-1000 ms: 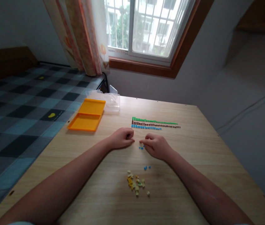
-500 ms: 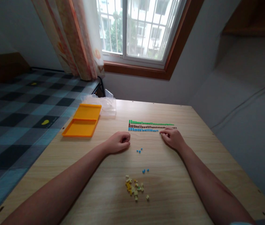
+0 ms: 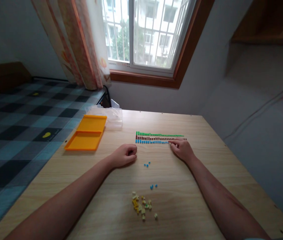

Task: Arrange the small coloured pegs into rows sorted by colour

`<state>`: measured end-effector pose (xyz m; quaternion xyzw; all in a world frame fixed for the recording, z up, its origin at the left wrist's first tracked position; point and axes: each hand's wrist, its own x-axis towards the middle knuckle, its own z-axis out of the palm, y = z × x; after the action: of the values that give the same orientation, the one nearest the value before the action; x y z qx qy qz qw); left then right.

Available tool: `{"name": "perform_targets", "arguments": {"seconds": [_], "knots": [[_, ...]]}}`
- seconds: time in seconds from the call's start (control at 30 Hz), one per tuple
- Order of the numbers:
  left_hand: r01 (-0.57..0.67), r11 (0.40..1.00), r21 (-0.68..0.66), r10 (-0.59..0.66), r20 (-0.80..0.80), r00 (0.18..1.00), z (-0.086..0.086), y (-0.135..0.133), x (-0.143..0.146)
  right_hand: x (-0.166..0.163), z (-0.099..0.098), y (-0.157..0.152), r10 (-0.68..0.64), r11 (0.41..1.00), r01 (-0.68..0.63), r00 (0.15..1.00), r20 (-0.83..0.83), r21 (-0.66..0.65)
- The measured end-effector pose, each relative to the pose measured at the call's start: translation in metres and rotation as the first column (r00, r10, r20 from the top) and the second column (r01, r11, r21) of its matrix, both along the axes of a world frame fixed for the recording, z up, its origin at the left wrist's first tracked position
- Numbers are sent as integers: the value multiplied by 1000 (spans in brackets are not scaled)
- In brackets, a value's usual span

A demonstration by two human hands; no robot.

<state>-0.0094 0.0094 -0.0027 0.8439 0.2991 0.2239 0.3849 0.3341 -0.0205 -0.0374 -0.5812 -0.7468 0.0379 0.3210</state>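
Observation:
Three rows of tiny building blocks run across the wooden table: a green row [image 3: 156,134], a dark brown row [image 3: 153,138] and a blue row [image 3: 151,142]. My right hand [image 3: 183,149] is at the right end of the blue row, thumb and index finger pinched at a small blue block mostly hidden by the fingertips. Left of centre, my left hand [image 3: 123,155] rests on the table in a loose fist, nothing showing in it. Between the hands and nearer me lie a few loose blue blocks [image 3: 147,165], with more blue blocks [image 3: 151,187] closer still.
A pile of yellow and cream blocks [image 3: 138,205] lies near the front. At the back left are an orange tray [image 3: 83,148] with two sections and a clear plastic container [image 3: 115,118]. A bed with a checked cover [image 3: 26,133] adjoins the table's left side.
My right hand has shifted slightly left, bringing its fingertips up to the end of the blue row. My left hand stays in place. The whole view has tilted up a little.

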Motion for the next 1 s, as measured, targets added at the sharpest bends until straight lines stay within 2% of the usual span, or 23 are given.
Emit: {"name": "perform_targets", "arguments": {"seconds": [1.0], "knots": [[14,1000,17,-14,-1,1000,-7,4,-3,2,-2,3,9,999,-9,1000,-17,-35]]}}
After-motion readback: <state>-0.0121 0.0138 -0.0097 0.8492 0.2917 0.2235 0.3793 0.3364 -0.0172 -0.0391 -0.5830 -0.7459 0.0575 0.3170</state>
